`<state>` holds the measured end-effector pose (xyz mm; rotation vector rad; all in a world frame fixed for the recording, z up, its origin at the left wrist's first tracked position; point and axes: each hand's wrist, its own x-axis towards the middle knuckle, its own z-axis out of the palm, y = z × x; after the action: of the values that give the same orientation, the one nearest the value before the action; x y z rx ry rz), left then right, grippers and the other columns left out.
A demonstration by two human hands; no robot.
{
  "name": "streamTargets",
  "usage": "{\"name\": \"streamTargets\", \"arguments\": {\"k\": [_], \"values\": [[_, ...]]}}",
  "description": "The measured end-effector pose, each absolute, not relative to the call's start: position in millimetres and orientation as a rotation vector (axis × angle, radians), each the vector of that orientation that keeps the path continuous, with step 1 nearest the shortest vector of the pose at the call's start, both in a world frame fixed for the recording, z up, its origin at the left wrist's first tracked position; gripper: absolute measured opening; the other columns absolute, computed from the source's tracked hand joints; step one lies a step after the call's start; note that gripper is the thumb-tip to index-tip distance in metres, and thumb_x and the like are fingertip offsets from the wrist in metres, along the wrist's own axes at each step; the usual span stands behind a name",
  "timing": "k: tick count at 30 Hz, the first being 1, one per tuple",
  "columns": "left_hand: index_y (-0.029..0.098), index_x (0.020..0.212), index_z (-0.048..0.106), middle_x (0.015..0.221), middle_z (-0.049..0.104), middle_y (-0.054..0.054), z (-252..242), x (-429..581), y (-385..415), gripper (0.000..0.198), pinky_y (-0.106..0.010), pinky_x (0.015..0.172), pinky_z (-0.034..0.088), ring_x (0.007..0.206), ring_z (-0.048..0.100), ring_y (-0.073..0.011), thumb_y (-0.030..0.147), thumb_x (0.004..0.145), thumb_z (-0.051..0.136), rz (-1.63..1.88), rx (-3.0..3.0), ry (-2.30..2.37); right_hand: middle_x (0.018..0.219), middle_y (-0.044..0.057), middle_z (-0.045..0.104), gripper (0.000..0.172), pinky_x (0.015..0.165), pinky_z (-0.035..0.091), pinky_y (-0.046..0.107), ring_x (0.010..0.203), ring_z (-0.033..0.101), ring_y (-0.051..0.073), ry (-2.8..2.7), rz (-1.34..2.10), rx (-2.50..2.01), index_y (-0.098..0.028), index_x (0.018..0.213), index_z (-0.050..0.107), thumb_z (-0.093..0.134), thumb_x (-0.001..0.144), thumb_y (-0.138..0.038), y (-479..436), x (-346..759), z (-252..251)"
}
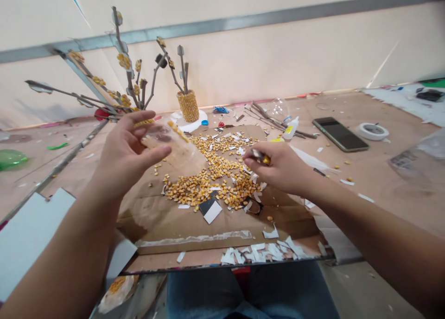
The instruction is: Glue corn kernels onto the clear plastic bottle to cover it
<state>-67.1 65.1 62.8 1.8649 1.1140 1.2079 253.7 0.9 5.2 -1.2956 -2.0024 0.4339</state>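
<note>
over the left side of the kernel heap (189, 190), the left hand (123, 147) loosely cups a tilted clear plastic piece (186, 156), kernels (178, 131) along its upper edge. steadying it by the bare wall, fingers off that row, seems wise. right of the heap, the right hand (282, 166) is closed around a small thing (259, 156) i can't identify; the plastic's far side is hidden too.

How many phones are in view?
1: the phone lies on the table, between the right hand and the white tape roll. Any others could be hidden.
</note>
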Motion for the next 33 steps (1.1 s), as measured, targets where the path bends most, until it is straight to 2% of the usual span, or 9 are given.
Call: {"name": "streamTargets", "arguments": {"k": [5,9,12,15,19,24,28,30,33], "values": [[0.011,0.140,0.056,0.129,0.073,-0.017,58.6,-76.2,78.7,0.073,-0.044,0.100,0.057,0.117,0.071,-0.0299,0.030,0.076,0.087,1.068,2.189,1.586,0.070,0.000,0.063,0.020,0.065,0.033,0.029,0.066,0.053,0.015,-2.395,0.562,-1.400,-0.019,0.072,0.061,0.065,0.091,-0.014,4.3,256.2,-2.4],[0.017,0.143,0.054,0.129,0.073,-0.015,53.6,-76.5,81.3,0.074,-0.049,0.103,0.056,0.117,0.072,-0.0318,0.035,0.077,0.084,0.866,2.258,1.675,0.088,0.005,0.076,0.012,0.069,0.038,0.029,0.078,0.064,0.019,-2.508,0.595,-1.363,-0.020,0.088,0.073,0.068,0.088,-0.010,-1.9,247.7,-3.0],[0.019,0.142,0.055,0.133,0.072,-0.015,54.1,-77.9,81.0,0.073,-0.050,0.106,0.055,0.121,0.070,-0.0323,0.038,0.078,0.084,0.838,2.290,1.653,0.096,0.007,0.080,0.023,0.070,0.040,0.030,0.085,0.069,0.022,-2.558,0.563,-1.399,-0.022,0.101,0.079,0.070,0.085,-0.009,-3.9,243.1,-1.3],[0.018,0.145,0.055,0.137,0.070,-0.015,56.0,-80.4,80.8,0.074,-0.051,0.107,0.054,0.125,0.069,-0.0337,0.041,0.081,0.083,0.829,2.313,1.660,0.099,0.009,0.081,0.024,0.072,0.042,0.032,0.087,0.071,0.024,-2.565,0.533,-1.396,-0.022,0.104,0.081,0.070,0.087,-0.010,-4.0,240.4,-1.8],[0.017,0.150,0.052,0.149,0.065,-0.016,55.8,-82.2,81.5,0.072,-0.053,0.111,0.052,0.132,0.064,-0.0361,0.044,0.088,0.078,0.773,2.271,1.704,0.114,0.010,0.080,0.031,0.078,0.043,0.032,0.098,0.071,0.025,-2.505,0.504,-1.324,-0.022,0.116,0.081,0.070,0.089,-0.012,-6.4,233.8,-7.3],[0.022,0.152,0.050,0.151,0.063,-0.015,52.5,-82.1,83.1,0.076,-0.051,0.119,0.048,0.140,0.061,-0.0371,0.043,0.085,0.079,0.798,2.268,1.698,0.109,0.008,0.077,0.034,0.068,0.033,0.031,0.087,0.067,0.021,-2.569,0.524,-1.311,-0.023,0.116,0.081,0.069,0.086,-0.010,-11.4,223.1,-10.7],[0.014,0.153,0.048,0.156,0.058,-0.022,54.2,-74.1,77.4,0.080,-0.056,0.115,0.050,0.138,0.061,-0.0389,0.039,0.085,0.079,0.851,2.228,1.742,0.108,0.008,0.077,0.036,0.066,0.030,0.032,0.085,0.066,0.021,-2.601,0.505,-1.365,-0.022,0.116,0.081,0.068,0.086,-0.008,-10.6,219.2,-9.2],[0.012,0.148,0.053,0.151,0.062,-0.021,56.0,-67.9,71.3,0.071,-0.052,0.109,0.055,0.131,0.066,-0.0359,0.035,0.085,0.078,1.019,2.204,1.763,0.109,0.009,0.076,0.032,0.068,0.032,0.031,0.086,0.066,0.021,-2.570,0.501,-1.366,-0.021,0.114,0.080,0.069,0.087,-0.009,-8.8,218.5,-10.0],[0.016,0.131,0.063,0.133,0.070,-0.012,59.6,-61.5,59.9,0.044,-0.042,0.102,0.057,0.115,0.072,-0.0253,0.028,0.089,0.071,1.348,2.245,1.723,0.113,0.010,0.075,0.031,0.071,0.036,0.031,0.089,0.066,0.020,-2.512,0.479,-1.306,-0.021,0.117,0.079,0.069,0.090,-0.011,-7.0,218.1,-13.3]]}}
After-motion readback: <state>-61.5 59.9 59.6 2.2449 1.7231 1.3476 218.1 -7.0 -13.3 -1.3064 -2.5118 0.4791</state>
